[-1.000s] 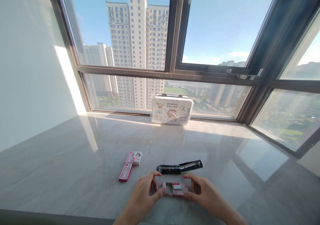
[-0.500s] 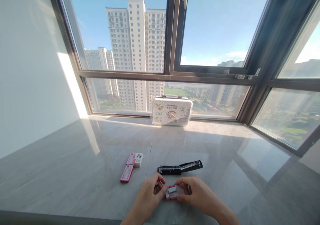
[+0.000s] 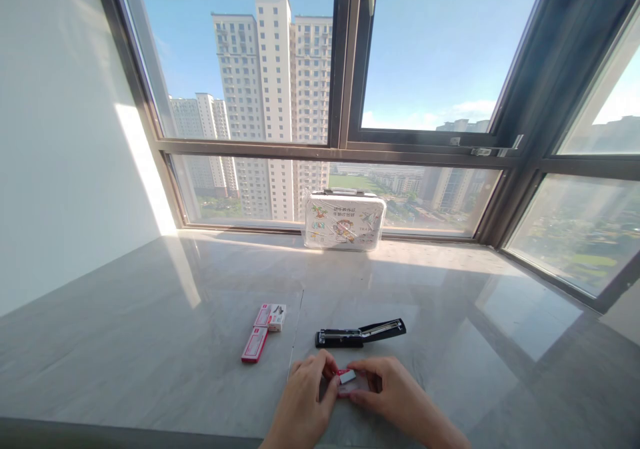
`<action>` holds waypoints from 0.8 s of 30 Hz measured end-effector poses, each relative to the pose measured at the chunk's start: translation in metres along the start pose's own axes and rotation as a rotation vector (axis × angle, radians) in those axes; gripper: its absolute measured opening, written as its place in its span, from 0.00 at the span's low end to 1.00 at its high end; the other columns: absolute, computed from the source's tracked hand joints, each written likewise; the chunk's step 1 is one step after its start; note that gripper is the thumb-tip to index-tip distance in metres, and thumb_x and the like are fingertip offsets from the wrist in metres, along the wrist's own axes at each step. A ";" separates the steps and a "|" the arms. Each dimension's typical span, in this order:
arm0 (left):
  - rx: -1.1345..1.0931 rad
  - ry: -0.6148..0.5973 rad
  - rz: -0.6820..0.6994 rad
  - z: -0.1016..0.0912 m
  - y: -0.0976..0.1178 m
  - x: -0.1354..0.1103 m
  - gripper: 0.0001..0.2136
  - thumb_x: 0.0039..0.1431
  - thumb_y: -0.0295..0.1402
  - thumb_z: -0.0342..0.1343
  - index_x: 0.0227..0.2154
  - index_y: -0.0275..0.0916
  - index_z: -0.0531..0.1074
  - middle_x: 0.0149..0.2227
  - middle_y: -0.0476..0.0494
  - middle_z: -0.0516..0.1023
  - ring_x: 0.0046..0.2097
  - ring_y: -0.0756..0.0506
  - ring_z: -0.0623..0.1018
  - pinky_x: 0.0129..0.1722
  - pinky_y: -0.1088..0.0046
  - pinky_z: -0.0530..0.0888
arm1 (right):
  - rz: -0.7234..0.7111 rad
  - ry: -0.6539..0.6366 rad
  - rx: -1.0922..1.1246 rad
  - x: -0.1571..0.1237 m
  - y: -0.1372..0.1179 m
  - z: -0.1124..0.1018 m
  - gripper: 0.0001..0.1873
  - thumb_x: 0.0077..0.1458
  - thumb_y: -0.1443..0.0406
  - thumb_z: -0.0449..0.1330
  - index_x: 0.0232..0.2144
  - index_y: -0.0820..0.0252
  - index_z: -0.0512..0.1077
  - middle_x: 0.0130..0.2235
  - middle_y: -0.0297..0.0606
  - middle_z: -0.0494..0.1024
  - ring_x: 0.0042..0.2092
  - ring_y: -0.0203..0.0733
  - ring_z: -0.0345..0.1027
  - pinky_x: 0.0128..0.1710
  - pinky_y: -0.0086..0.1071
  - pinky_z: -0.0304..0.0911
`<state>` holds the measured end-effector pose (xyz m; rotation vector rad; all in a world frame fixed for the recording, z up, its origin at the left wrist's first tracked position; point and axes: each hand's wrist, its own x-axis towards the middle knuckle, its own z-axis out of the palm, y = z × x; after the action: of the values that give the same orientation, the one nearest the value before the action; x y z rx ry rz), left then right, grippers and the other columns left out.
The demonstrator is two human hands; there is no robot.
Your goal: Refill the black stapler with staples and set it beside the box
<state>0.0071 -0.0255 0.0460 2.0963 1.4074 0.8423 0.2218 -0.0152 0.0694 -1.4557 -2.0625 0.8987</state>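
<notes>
Close to the front of the stone surface, a red-and-white staple box [image 3: 345,394] lies between my two hands, partly hidden by them. A small silvery block of staples [image 3: 347,377] sits over the box. My left hand [image 3: 313,389] pinches the left end of that block between thumb and fingers. On the other side, my right hand [image 3: 377,379] grips the box's right end with thumb and index finger. Just beyond my hands rests a black stapler [image 3: 340,338], its arm swung open to the right and the metal channel exposed.
To the left lie red-and-white staple boxes [image 3: 255,344] and a small white box [image 3: 277,318] with a stapler picture, touching each other. A plastic-wrapped white case [image 3: 345,222] stands against the window [image 3: 280,229] at the back.
My left hand has shifted slightly right and closed on the staple block. The block has moved a little right and tilted. My right hand has moved only slightly.
</notes>
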 end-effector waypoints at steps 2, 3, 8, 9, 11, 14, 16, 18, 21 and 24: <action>-0.048 -0.004 -0.002 -0.001 -0.002 0.000 0.06 0.68 0.35 0.47 0.38 0.45 0.69 0.33 0.51 0.78 0.37 0.45 0.77 0.44 0.69 0.67 | -0.001 -0.008 -0.033 -0.002 -0.001 -0.002 0.21 0.48 0.54 0.68 0.45 0.52 0.81 0.27 0.29 0.75 0.28 0.36 0.63 0.27 0.28 0.51; -0.066 0.009 -0.015 -0.003 -0.004 0.002 0.07 0.69 0.35 0.45 0.39 0.45 0.68 0.32 0.51 0.78 0.36 0.46 0.77 0.42 0.70 0.67 | 0.007 -0.008 -0.048 -0.002 -0.001 -0.004 0.23 0.49 0.52 0.68 0.47 0.51 0.81 0.26 0.30 0.75 0.28 0.36 0.63 0.27 0.28 0.50; 0.054 0.166 -0.125 -0.013 -0.022 0.031 0.12 0.64 0.40 0.53 0.48 0.42 0.69 0.34 0.51 0.74 0.37 0.45 0.75 0.40 0.70 0.66 | 0.004 0.046 -0.110 0.005 -0.003 -0.006 0.20 0.52 0.52 0.67 0.47 0.48 0.81 0.29 0.32 0.79 0.31 0.39 0.67 0.31 0.29 0.54; 0.077 0.150 -0.128 -0.014 -0.025 0.038 0.15 0.62 0.40 0.56 0.49 0.42 0.69 0.35 0.50 0.74 0.37 0.45 0.75 0.40 0.69 0.66 | -0.021 0.034 -0.120 0.008 -0.004 -0.005 0.17 0.52 0.54 0.67 0.44 0.47 0.82 0.30 0.32 0.80 0.32 0.40 0.69 0.32 0.29 0.55; 0.086 0.088 -0.111 -0.014 -0.028 0.050 0.16 0.57 0.40 0.60 0.47 0.43 0.73 0.35 0.50 0.75 0.38 0.44 0.75 0.40 0.70 0.65 | -0.070 0.011 -0.136 0.015 -0.008 -0.001 0.12 0.53 0.56 0.67 0.40 0.48 0.83 0.31 0.32 0.81 0.34 0.40 0.70 0.34 0.29 0.56; 0.074 0.027 -0.084 -0.010 -0.028 0.053 0.11 0.54 0.40 0.63 0.39 0.43 0.77 0.31 0.52 0.76 0.36 0.45 0.75 0.38 0.71 0.64 | -0.123 0.057 -0.137 0.026 -0.010 0.001 0.11 0.58 0.56 0.62 0.39 0.48 0.82 0.33 0.32 0.82 0.34 0.40 0.71 0.35 0.29 0.56; 0.071 0.011 -0.085 -0.006 -0.026 0.047 0.09 0.54 0.40 0.63 0.37 0.44 0.77 0.30 0.53 0.77 0.35 0.45 0.75 0.37 0.71 0.63 | -0.144 0.119 -0.122 0.032 -0.009 0.000 0.13 0.62 0.57 0.59 0.42 0.49 0.81 0.34 0.33 0.82 0.34 0.40 0.71 0.35 0.29 0.56; 0.070 0.011 -0.088 -0.003 -0.024 0.040 0.09 0.54 0.40 0.63 0.37 0.45 0.76 0.32 0.53 0.78 0.37 0.45 0.75 0.38 0.70 0.62 | -0.153 0.142 -0.123 0.037 -0.008 -0.003 0.14 0.63 0.57 0.57 0.43 0.49 0.81 0.34 0.33 0.81 0.34 0.39 0.71 0.34 0.29 0.56; 0.067 0.018 -0.090 -0.002 -0.022 0.035 0.09 0.56 0.40 0.61 0.37 0.46 0.76 0.35 0.52 0.79 0.39 0.44 0.76 0.39 0.69 0.62 | -0.159 0.083 -0.169 0.043 -0.009 -0.006 0.14 0.63 0.56 0.57 0.40 0.50 0.82 0.33 0.33 0.80 0.34 0.39 0.70 0.33 0.28 0.55; 0.061 0.023 -0.099 -0.002 -0.021 0.035 0.08 0.56 0.41 0.61 0.37 0.46 0.76 0.35 0.52 0.80 0.40 0.43 0.76 0.40 0.68 0.62 | -0.165 0.028 -0.219 0.047 -0.014 -0.005 0.15 0.64 0.56 0.56 0.36 0.51 0.82 0.32 0.33 0.80 0.34 0.39 0.70 0.34 0.29 0.54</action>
<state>0.0021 0.0151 0.0411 2.0488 1.5535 0.7955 0.2005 0.0269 0.0828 -1.3700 -2.2789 0.6008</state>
